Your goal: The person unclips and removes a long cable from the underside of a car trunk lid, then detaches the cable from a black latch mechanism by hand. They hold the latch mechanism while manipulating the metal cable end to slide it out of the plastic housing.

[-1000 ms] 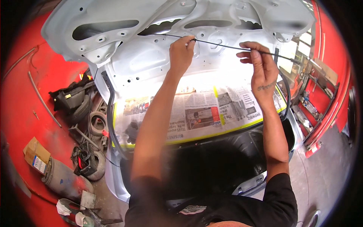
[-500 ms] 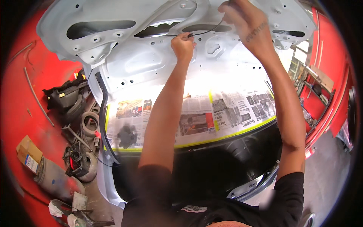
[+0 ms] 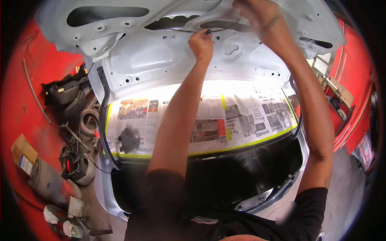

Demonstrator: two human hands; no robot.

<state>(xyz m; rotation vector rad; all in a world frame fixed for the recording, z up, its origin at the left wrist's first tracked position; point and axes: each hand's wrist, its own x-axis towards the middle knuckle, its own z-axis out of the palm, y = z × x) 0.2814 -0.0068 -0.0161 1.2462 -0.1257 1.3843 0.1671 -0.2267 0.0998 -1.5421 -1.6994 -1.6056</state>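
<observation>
A raised white trunk lid (image 3: 152, 60) with oval openings fills the top of the view. A thin black cable (image 3: 226, 28) runs from an opening across the lid's underside. My left hand (image 3: 201, 43) pinches it at a small black fitting (image 3: 208, 32). My right hand (image 3: 261, 22) is higher and to the right, fingers curled at the cable's upper end; their grip is partly hidden and soft with motion. Newspaper (image 3: 161, 140) edged with yellow tape covers the rear window below, above the dark open trunk (image 3: 241, 172).
Red panels (image 3: 36, 100) stand left and right. At the left lie a tire (image 3: 89, 122), black parts (image 3: 72, 164), a grey drum (image 3: 50, 180) and cardboard (image 3: 24, 154). A shelf with parts (image 3: 335, 96) stands at the right. Dark weatherstrip (image 3: 102, 120) hangs beside the window.
My right hand has moved up toward the top of the lid, bending the cable upward. My left hand has shifted slightly up and right, still pinching it.
</observation>
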